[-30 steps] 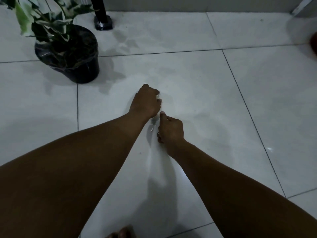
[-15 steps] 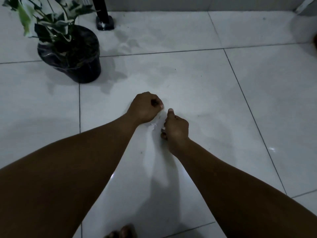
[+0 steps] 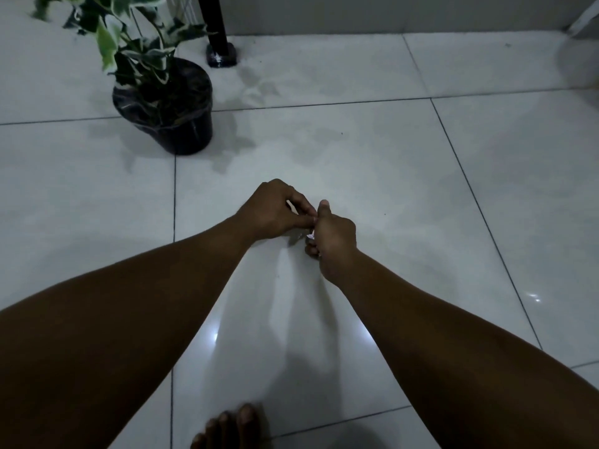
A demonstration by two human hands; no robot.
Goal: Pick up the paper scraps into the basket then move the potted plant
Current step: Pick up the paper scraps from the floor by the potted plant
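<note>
Both hands meet low over the white tiled floor [image 3: 372,176], on the near right side of the potted plant [image 3: 163,105] and well apart from it. The left hand [image 3: 275,210] has its fingers curled, and a small white paper scrap [image 3: 293,206] shows between the thumb and the fingers. The right hand [image 3: 334,239] touches the left one; its fingers are curled too, the thumb points up, and a small pale piece [image 3: 311,236] shows at its fingertips, but it is too small to say what it is. The potted plant stands upright on the floor in a dark pot. Just behind the plant, to the right, stands a black furniture leg [image 3: 214,27]. The toes of a bare foot [image 3: 227,426] show at the near edge, far from the plant.
</note>
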